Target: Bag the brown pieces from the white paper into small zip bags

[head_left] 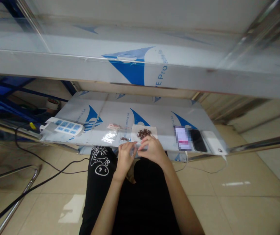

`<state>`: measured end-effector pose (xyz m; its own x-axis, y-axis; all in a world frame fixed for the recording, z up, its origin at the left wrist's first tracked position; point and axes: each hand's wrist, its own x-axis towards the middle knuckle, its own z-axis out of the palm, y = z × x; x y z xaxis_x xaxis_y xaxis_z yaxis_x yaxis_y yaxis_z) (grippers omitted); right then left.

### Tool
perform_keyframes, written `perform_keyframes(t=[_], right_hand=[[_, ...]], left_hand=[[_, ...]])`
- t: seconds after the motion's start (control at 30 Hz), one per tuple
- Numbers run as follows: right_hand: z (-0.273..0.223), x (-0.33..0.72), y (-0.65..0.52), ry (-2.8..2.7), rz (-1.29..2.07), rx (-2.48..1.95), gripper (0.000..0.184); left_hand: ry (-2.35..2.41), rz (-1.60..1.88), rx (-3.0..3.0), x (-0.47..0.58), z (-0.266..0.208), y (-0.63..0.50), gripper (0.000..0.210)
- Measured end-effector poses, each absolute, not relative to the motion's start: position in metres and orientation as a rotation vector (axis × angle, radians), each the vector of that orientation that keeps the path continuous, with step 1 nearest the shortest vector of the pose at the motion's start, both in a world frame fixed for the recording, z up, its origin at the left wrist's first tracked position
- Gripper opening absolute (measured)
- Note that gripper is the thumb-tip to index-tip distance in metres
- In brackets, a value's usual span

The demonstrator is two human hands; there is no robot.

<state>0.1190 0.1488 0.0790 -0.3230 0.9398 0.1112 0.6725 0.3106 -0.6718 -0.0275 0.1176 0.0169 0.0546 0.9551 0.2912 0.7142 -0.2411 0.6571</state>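
Note:
Just in front of the shelf's edge, my left hand point(125, 156) pinches a small clear piece of plastic point(132, 149) that looks like a little bag. My right hand point(154, 149) meets it from the other side, thumb and fingers closed on the plastic's edge; whether anything is inside cannot be made out. Behind my right fingers lies a pile of small brown, shiny pieces point(144, 133) on a white sheet point(135, 128). To the left are a small clear bag with a few dark pieces point(124, 138) and a larger clear bag point(109, 136) beside pinkish pieces point(114, 126).
A white power strip point(67, 126) lies at the shelf's left end. On the right are a phone with a blurred screen point(183, 138), a black phone point(198, 141) and a white device point(213, 142) with a cable. An upper shelf point(81, 67) crosses above.

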Motion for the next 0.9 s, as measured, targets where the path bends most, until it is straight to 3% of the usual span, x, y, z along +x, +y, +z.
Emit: perform_keyframes(t=[0.17, 0.47, 0.7, 0.9], right_hand=[[0.076, 0.115, 0.149, -2.018, 0.868, -1.265, 0.007], [0.008, 0.167, 0.187, -1.708, 0.750, -1.501, 0.012], [-0.053, 0.167, 0.184, -1.655, 0.637, -1.728, 0.031], [-0.062, 0.151, 0.193, -1.472, 0.388, -1.884, 0.030]], left_hand=[[1.541, 1.125, 1.770, -0.028, 0.020, 0.117, 0.027], [0.973, 1.472, 0.445, -0.043, 0.032, 0.123, 0.035], [0.917, 1.463, 0.367, -0.045, 0.031, 0.122, 0.034], [0.931, 1.438, 0.441, -0.045, 0.034, 0.120, 0.032]])
